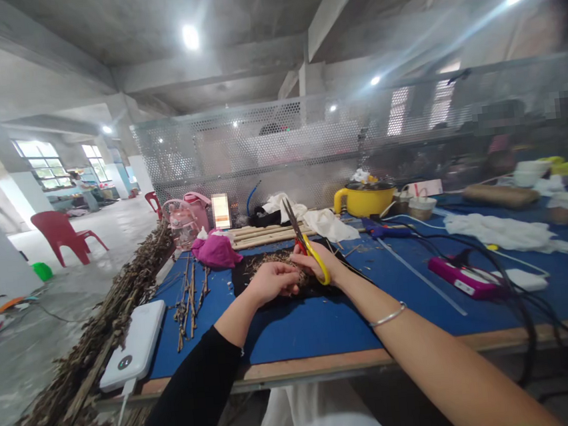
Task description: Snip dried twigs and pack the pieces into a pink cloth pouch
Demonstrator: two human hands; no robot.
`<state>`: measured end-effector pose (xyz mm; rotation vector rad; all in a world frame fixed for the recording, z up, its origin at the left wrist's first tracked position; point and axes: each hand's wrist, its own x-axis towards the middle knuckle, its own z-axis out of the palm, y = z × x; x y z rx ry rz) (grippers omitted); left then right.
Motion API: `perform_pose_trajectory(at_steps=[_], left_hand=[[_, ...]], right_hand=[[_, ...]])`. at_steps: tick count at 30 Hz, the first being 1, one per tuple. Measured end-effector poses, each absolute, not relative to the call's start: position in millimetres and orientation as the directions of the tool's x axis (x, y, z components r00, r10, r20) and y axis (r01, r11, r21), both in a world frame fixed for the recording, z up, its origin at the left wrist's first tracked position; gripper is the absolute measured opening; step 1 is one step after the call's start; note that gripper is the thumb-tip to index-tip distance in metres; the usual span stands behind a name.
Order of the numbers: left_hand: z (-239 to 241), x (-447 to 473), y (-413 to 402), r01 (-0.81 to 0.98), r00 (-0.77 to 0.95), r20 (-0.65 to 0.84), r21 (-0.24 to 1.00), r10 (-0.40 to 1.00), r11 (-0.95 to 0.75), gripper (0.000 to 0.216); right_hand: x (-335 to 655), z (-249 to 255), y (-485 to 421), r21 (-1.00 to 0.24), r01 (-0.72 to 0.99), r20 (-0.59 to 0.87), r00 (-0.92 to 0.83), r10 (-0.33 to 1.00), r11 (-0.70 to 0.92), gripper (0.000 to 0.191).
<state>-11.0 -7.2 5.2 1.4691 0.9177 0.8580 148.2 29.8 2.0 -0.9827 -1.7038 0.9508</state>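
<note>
1. Clock centre: black cloth [241, 285], flat on blue tabletop [296, 340], bearing dried plant bits [257, 261]; twelve pointing away from wearer.
2. Right hand [318, 264]: closed round scissors [293, 220], yellow and red at the handles, blades upward toward twelve.
3. Left hand [274, 282]: over the bits, fingers curled, just beside right hand; cannot tell whether anything is pinched.
4. Front edge [329, 364], six o'clock: wooden, with bare blue strip before the cloth.
5. Open room, three to four: wide blue stretch, crossed by a pale flat strip [422, 277]; beyond, at three, purple device [464, 277]; dark cables [528, 333] over the edge near four.
6. Left side, nine: loose twigs [192, 299]; past the table edge, heaped dry stalks [121, 295]. At eight, near the corner, white power bank [134, 344].
7. Back, twelve: pale rods [261, 236], then perforated metal screen [227, 145].
8. Containers: yellow pot [370, 201], two o'clock, dark-lidded, contents hidden; purple bundle [216, 249], ten, contents hidden; pink jug [198, 206] behind it.
</note>
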Motion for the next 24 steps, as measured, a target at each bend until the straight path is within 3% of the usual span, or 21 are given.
perform_pose_trajectory(at_steps=[5, 8, 15, 24], left_hand=[[9.0, -16.8, -0.4, -0.084, 0.182, 0.045, 0.996, 0.982, -0.03, 0.029], [10.8, -19.3, 1.3, -0.161, 0.098, 0.054, 0.986, 0.994, -0.038, 0.031], [6.4, -20.0, 4.3, -0.141, 0.022, 0.157, 0.978, 0.987, -0.153, 0.028], [-3.2, -17.0, 10.6, 0.007, 0.072, 0.222, 0.975, 0.972, -0.223, 0.027]], right_hand=[[151.6, 3.4, 29.3, -0.719, 0.569, 0.373, -0.169, 0.912, 0.4, 0.035], [151.7, 3.2, 26.2, -0.614, 0.701, 0.352, -0.169, 0.92, 0.364, 0.037], [145.0, -1.5, 25.8, -0.516, 0.751, 0.351, -0.251, 0.902, 0.411, 0.043], [144.0, -4.8, 27.8, -0.438, 0.806, 0.391, -0.227, 0.892, 0.397, 0.054]])
